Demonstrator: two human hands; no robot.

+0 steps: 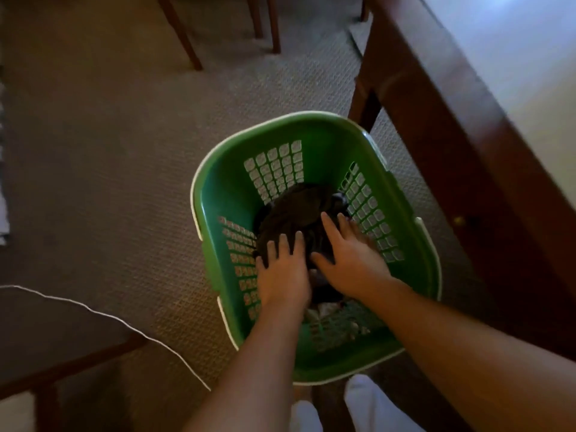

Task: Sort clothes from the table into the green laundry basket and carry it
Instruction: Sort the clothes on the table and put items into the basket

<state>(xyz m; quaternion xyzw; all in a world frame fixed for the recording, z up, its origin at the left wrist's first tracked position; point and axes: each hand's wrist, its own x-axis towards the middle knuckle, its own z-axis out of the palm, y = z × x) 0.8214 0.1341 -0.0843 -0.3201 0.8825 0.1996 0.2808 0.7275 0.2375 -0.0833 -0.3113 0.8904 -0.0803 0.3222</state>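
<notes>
Two white-socked feet [367,397] at the near edge | left hand [282,269] and right hand [349,260], each grip spread flat, pressing dark clothes [293,210] | clothes lie inside green laundry basket [227,194] on carpet [109,151] | wooden surface [436,88] just beside it at right | chair legs [187,35] beyond

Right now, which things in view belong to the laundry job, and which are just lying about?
Job:
green laundry basket
dark clothes inside it
left hand and right hand, both pressing flat on the clothes
table beside the basket

Lying about:
white cord on the carpet
chair legs beyond
</notes>
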